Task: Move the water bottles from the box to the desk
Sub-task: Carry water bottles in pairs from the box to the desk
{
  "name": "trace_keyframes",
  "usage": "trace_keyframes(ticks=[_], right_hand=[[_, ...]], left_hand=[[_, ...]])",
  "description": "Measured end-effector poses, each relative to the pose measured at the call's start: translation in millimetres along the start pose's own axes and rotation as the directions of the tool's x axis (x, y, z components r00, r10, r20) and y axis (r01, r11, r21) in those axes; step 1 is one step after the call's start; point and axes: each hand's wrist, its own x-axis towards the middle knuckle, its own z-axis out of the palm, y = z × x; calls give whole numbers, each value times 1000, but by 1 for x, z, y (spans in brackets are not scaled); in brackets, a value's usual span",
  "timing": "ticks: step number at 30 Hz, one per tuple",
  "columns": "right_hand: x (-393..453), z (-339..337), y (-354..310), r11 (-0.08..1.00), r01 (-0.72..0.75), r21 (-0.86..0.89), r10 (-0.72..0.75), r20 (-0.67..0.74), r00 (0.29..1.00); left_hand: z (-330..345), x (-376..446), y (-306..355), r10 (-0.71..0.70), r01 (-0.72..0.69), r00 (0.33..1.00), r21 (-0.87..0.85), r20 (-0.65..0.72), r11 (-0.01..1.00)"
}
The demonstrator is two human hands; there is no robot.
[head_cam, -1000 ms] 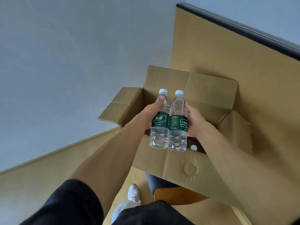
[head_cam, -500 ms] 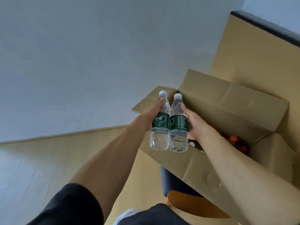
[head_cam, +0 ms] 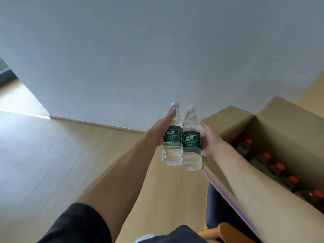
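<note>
- Pale wood floor (head_cam: 52,163) and a grey wall (head_cam: 157,50) now fill most of my view; half a second ago the cardboard box (head_cam: 280,123) sat near the middle, and now it is pushed to the right edge, partly cut off.
- Nearest me, dark sleeves and both forearms reach forward; a blue seat with a wooden frame (head_cam: 228,230) peeks out under the box, mostly hidden.
- My left hand (head_cam: 157,132) holds the left water bottle (head_cam: 172,137) with fingers behind it and the thumb laid along its neck; my right hand (head_cam: 209,139) wraps the right water bottle (head_cam: 192,142) from the far side, fingers mostly hidden behind it.
- Both bottles are upright, touching side by side, held in the air left of the box over the floor, where earlier they hung in front of the box's opening.
- Inside the box I see dark bottles with red caps (head_cam: 278,167); my right arm covers some of them, so I cannot count them.
- No desk shows in this view.
</note>
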Motion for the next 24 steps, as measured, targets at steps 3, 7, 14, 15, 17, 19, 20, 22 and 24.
trace_keyframes(ticks=[3,7,14,15,17,19,20,22,24], right_hand=[[-11,6,3,994,-20,-111,31,97,995],[-27,8,2,988,11,-155,10,132,991],[-44,5,2,974,4,-228,24,121,992],[-46,5,3,970,1,-242,30,124,992],[-48,5,6,964,-13,-264,51,135,990],[-48,-1,12,959,-38,-282,81,142,986],[-47,-5,15,955,-46,-293,92,145,985],[-46,-11,20,943,-56,-327,110,148,983],[-44,-12,22,924,-57,-378,120,148,982]], left_hand=[[0,-13,-6,6,-6,1000,-33,-10,999],[10,-31,-8,-10,9,999,-20,-31,1000],[23,-54,-22,6,-8,994,-19,-108,1000],[24,-58,-24,3,-6,995,-32,-101,999],[27,-66,-32,-2,-4,997,-70,-78,998],[31,-72,-45,-10,-1,994,-101,-108,995],[33,-74,-53,-17,1,992,-124,-128,992],[38,-80,-66,-35,10,990,-175,-140,984],[40,-84,-74,-34,2,986,-196,-161,981]])
